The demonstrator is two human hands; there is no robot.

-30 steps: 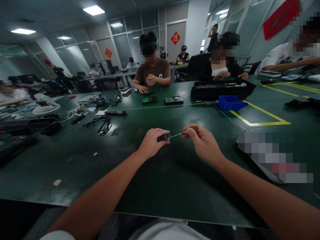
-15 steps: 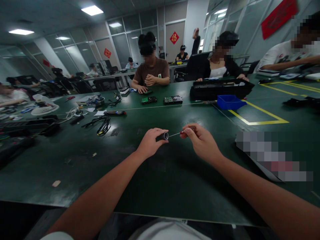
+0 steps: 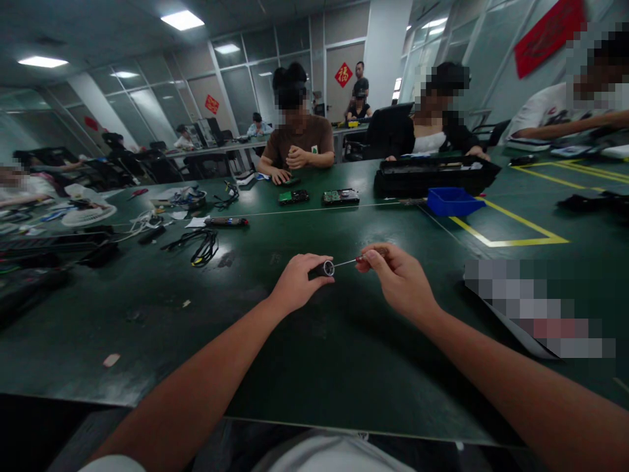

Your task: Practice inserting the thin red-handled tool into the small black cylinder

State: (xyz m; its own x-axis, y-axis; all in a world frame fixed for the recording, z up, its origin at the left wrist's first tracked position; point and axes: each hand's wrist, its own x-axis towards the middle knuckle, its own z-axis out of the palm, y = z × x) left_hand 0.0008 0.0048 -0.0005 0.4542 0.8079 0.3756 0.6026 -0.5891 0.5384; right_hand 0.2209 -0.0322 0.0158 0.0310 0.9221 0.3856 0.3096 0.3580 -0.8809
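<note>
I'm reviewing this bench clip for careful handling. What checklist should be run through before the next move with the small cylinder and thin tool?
1. Left hand grips the small cylinder: ok.
2. Right hand pinches the thin tool at its handle: ok.
3. Tool tip lined up with the cylinder's silver-rimmed end: ok.
4. Tip seated inside the cylinder: cannot tell.
5. Black cables lie apart from both hands: ok.

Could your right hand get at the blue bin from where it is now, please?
Probably yes: only bare table lies between right hand and bin, but that hand holds a screwdriver.
</note>
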